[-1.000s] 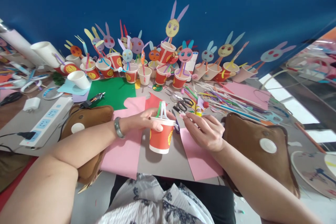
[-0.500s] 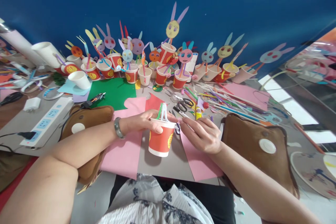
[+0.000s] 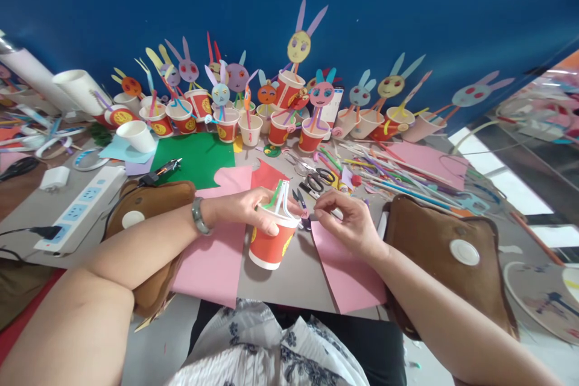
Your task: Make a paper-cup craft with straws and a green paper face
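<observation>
My left hand [image 3: 244, 208] is wrapped around the rim of the red paper cup [image 3: 270, 244], thumb on the near side and fingers over the far edge. The cup hangs below my grip, tilted with its mouth towards my right hand [image 3: 350, 224]. Bent straws [image 3: 281, 196] stick up out of it just past my knuckles. My right thumb and forefinger are pinched narrow just beside the rim, above a pink sheet [image 3: 348, 274]; whether they hold anything I cannot tell.

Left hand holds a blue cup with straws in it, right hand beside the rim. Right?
No: head view shows the cup is red, not blue. Left hand holds it, straws inside, right hand beside the rim.
</observation>
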A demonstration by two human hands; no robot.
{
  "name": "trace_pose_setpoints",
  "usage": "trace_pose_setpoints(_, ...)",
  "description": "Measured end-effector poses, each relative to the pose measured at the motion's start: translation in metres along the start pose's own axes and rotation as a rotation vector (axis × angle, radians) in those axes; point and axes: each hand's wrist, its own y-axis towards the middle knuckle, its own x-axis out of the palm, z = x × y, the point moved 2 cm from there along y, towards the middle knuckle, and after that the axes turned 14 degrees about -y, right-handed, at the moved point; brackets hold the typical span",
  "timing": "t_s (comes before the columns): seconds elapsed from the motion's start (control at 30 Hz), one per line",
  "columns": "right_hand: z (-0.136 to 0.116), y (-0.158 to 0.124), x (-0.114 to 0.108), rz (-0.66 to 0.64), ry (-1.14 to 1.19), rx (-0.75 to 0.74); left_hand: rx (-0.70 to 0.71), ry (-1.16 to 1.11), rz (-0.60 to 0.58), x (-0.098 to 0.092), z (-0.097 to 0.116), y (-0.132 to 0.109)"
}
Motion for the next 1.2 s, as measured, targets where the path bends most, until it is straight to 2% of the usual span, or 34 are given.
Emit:
trace_pose_setpoints(0.13,-0.001,0.000,0.003,-0.101,0.076,0.060,0.015,0.030,-0.010,-0.002,-0.003,0.001)
trace_pose_setpoints(0.4,-0.001,0.000,0.005,-0.141,0.124,0.118,0.009,0.009,-0.010,-0.001,-0.005,0.002)
trace_pose_setpoints(0.63,0.004,-0.002,0.009,-0.185,0.132,0.183,0.020,-0.051,0.044,0.001,-0.003,0.002)
trace_pose_setpoints(0.87,0.007,-0.002,0.013,-0.114,0.198,0.196,0.029,0.002,0.027,0.001,-0.003,0.003)
trace_pose_setpoints(1.03,0.009,-0.003,0.012,-0.135,0.263,0.253,-0.023,-0.033,0.033,0.002,-0.006,0.002)
trace_pose_setpoints(1.2,0.010,-0.003,0.010,-0.113,0.176,0.215,-0.004,0.027,0.050,-0.001,-0.009,0.002)
